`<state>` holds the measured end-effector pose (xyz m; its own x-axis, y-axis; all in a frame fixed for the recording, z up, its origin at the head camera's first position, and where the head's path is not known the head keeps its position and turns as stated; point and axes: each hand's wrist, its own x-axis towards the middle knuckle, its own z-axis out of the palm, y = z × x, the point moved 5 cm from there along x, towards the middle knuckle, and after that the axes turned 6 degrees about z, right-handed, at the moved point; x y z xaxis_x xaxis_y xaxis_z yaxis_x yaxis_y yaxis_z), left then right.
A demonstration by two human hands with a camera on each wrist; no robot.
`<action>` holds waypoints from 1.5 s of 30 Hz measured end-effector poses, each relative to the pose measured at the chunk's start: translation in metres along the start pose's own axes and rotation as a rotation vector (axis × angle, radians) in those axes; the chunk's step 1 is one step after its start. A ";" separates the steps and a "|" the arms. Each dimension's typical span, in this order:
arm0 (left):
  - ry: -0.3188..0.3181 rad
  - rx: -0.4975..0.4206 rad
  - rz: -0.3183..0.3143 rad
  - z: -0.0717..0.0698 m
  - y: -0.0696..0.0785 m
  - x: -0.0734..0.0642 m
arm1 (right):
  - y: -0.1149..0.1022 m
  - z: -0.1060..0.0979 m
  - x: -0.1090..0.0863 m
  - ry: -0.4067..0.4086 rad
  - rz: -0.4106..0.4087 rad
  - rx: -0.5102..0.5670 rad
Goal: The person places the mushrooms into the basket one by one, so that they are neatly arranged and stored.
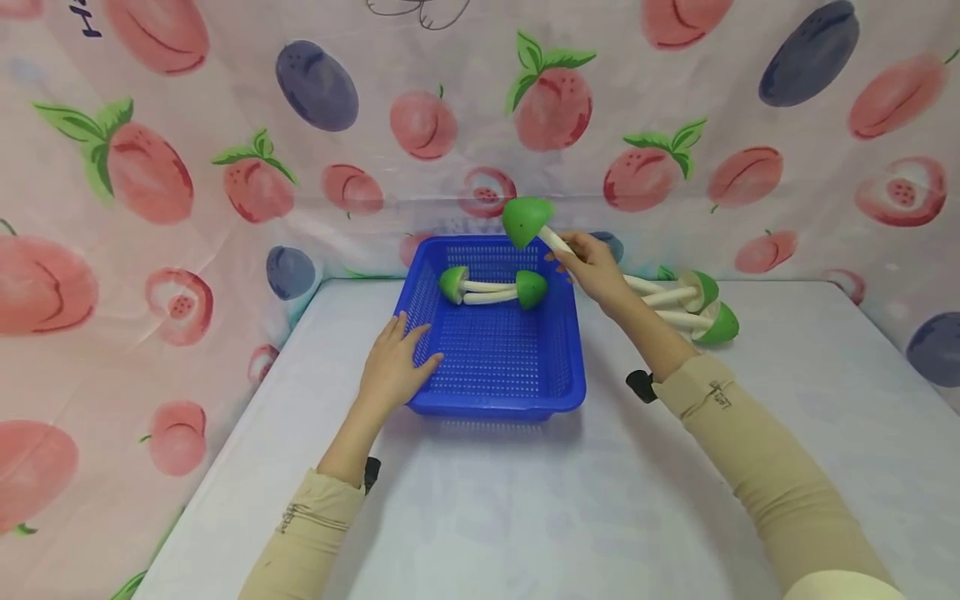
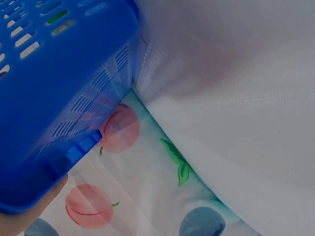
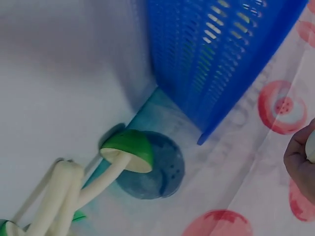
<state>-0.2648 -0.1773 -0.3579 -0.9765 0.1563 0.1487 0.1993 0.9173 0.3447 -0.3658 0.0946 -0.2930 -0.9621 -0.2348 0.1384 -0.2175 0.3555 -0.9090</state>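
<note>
A toy mushroom [image 1: 527, 220] with a green cap and white stem is raised over the back right corner of a blue plastic basket [image 1: 495, 407]. My right hand [image 1: 594, 268] pinches its stem, the cap pointing up and left. On the basket's left rim, my left hand [image 1: 393, 367] holds on, thumb toward the inside. Two more mushrooms [image 1: 532, 289] lie inside near the back, caps at opposite ends. In the right wrist view only part of the right hand [image 3: 301, 160] shows at the edge.
Right of the basket, several similar mushrooms [image 1: 716, 325] lie in a loose pile on the white table [image 1: 480, 517]. A fruit-print cloth [image 1: 360, 75] hangs behind the table and along its left side. One pile cap [image 3: 129, 147] appears near the table's back edge.
</note>
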 end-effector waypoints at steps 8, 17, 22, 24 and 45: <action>0.013 0.003 0.004 -0.002 0.001 -0.001 | -0.022 0.009 0.008 0.029 -0.037 -0.041; 0.011 0.011 0.016 -0.002 0.002 -0.001 | -0.036 0.026 0.016 0.022 -0.002 0.002; 0.009 0.013 0.015 -0.001 0.002 -0.002 | -0.048 0.036 0.020 0.027 -0.008 0.028; 0.010 0.009 0.012 -0.002 0.002 -0.002 | -0.052 0.041 0.021 0.021 -0.004 0.031; 0.019 0.004 0.004 -0.001 -0.001 0.001 | -0.031 0.091 0.044 0.052 0.045 0.040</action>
<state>-0.2657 -0.1779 -0.3573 -0.9738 0.1531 0.1682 0.2032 0.9180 0.3406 -0.3866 -0.0092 -0.2945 -0.9782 -0.1719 0.1164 -0.1683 0.3282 -0.9295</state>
